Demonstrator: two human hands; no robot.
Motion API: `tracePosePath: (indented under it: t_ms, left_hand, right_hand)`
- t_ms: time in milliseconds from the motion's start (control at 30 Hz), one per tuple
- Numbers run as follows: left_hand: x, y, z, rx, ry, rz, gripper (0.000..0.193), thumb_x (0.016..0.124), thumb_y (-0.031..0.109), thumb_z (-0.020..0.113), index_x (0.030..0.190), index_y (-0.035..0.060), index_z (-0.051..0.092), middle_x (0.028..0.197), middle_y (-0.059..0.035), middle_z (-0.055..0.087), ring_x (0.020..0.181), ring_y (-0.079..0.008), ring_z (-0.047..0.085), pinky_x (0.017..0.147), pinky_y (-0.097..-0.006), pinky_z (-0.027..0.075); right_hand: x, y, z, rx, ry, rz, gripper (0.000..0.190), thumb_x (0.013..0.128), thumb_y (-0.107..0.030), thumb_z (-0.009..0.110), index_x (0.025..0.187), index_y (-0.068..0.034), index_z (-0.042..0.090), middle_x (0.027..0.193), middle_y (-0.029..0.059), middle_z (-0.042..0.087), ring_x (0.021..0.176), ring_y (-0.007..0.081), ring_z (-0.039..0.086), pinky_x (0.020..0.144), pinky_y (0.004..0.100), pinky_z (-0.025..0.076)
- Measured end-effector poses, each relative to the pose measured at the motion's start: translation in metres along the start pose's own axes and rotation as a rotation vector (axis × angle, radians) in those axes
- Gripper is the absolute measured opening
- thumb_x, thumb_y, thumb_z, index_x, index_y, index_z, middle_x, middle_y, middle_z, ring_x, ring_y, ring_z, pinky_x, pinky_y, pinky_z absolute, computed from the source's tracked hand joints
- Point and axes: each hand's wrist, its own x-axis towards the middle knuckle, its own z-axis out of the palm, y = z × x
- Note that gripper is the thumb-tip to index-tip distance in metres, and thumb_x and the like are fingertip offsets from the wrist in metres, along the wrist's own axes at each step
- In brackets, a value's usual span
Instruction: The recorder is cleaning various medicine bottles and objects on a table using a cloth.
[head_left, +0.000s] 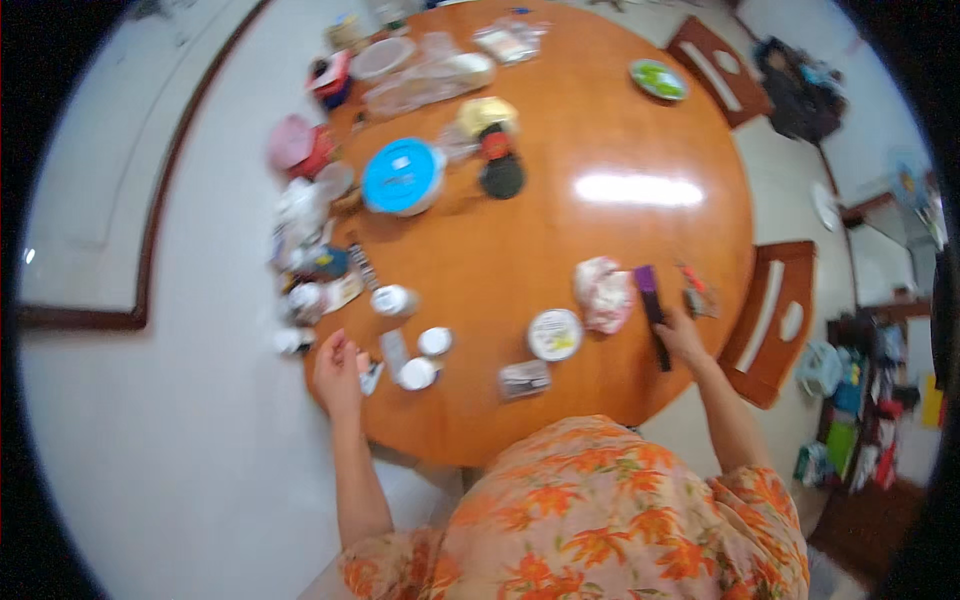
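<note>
My left hand (339, 371) is over the table's left edge with its fingers curled. A small blue-and-white item (370, 377) lies beside it; blur hides whether anything is in the fingers. Two white-capped containers (418, 373) and a pale flat case (393, 354) are close by. At the right, my right hand (681, 337) has its fingers on the edge of a long dark strip with a purple end (651, 307). Left of the strip lie a pink-and-white bundle (604, 295), a round tub with a printed lid (555, 334) and a small clear-wrapped pack (525, 379).
Beyond the right hand lies a red-handled tool (691, 279). A blue-lidded tub (403, 177) and a dark jar with a red band (501, 166) stand farther back on the round wooden table (570, 240). A plate with green food (658, 80) sits far right. Wooden chairs (772, 322) border the right side.
</note>
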Motion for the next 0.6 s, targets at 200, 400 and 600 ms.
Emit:
tracePosePath:
  t_ms: [200, 400, 600]
  left_hand:
    - [0.014, -0.108, -0.05, 0.226, 0.098, -0.092, 0.024, 0.089, 0.012, 0.065, 0.11, 0.0006, 0.066, 0.102, -0.0103, 0.069, 0.09, -0.0186, 0.064, 0.083, -0.0317, 0.05]
    - [0.052, -0.126, -0.022, 0.582, 0.014, 0.127, 0.025, 0.087, 0.012, 0.064, 0.11, 0.0028, 0.066, 0.101, -0.017, 0.066, 0.093, -0.0317, 0.064, 0.082, -0.0401, 0.051]
    - [0.079, -0.126, -0.005, 0.902, -0.101, 0.103, 0.014, 0.086, 0.012, 0.062, 0.096, 0.0035, 0.068, 0.098, -0.0169, 0.066, 0.093, -0.0332, 0.065, 0.079, -0.0433, 0.053]
  right_hand:
    - [-0.018, -0.084, -0.009, -0.364, 0.067, -0.049, 0.036, 0.082, -0.011, 0.066, 0.113, -0.005, 0.05, 0.109, 0.0233, 0.058, 0.097, 0.0455, 0.06, 0.08, 0.0525, 0.049]
    - [-0.031, -0.089, -0.017, -0.361, 0.219, -0.024, 0.04, 0.087, -0.014, 0.063, 0.124, -0.008, 0.048, 0.109, 0.0189, 0.057, 0.098, 0.0412, 0.06, 0.08, 0.049, 0.05]
    - [-0.047, -0.092, -0.019, -0.133, 0.249, -0.096, 0.038, 0.088, -0.009, 0.063, 0.124, -0.008, 0.052, 0.105, 0.0155, 0.058, 0.093, 0.0333, 0.061, 0.079, 0.0399, 0.05]
